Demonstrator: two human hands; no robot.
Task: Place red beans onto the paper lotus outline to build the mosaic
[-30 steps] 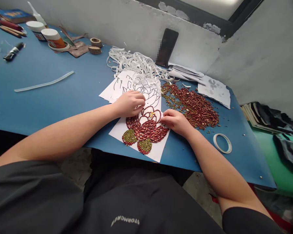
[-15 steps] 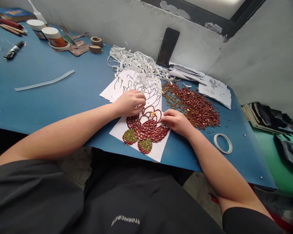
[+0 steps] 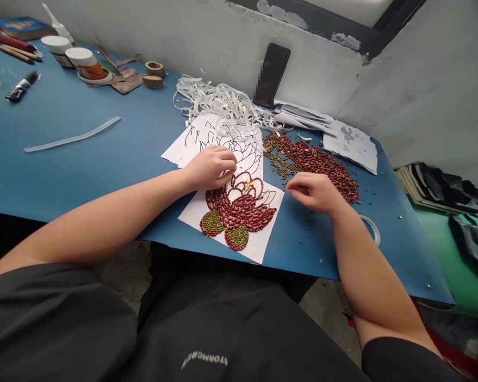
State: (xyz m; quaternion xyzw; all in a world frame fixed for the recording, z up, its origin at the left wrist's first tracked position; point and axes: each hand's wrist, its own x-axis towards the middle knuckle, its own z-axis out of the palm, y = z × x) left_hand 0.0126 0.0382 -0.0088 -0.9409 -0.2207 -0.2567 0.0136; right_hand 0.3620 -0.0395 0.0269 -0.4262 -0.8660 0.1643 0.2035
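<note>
A bean mosaic of a lotus (image 3: 249, 215) lies on white paper (image 3: 255, 254) by the table's front edge. Red beans fill its petals and green ones its two leaves; a petal at its right shows only drawn outlines. My left hand (image 3: 213, 167) rests over the paper's upper left, fingers curled together; whatever they hold, if anything, is hidden. Just right of the paper, at the near edge of the bean pile (image 3: 322, 167), hovers my right hand (image 3: 313, 192). Its thumb and fingers are drawn together, and any bean in them is too small to make out.
Behind the mosaic lie lotus line drawings (image 3: 239, 154) and shredded paper strips (image 3: 219, 101). A phone (image 3: 271, 74) leans on the wall. Tape (image 3: 372, 231) sits partly behind my right forearm. Jars (image 3: 85, 63), a marker (image 3: 22, 86) and a pale strip (image 3: 71, 135) lie leftward.
My right hand has moved off the mosaic's right side, rightward to the bean pile, uncovering the outlined petal. My left hand has stayed in place.
</note>
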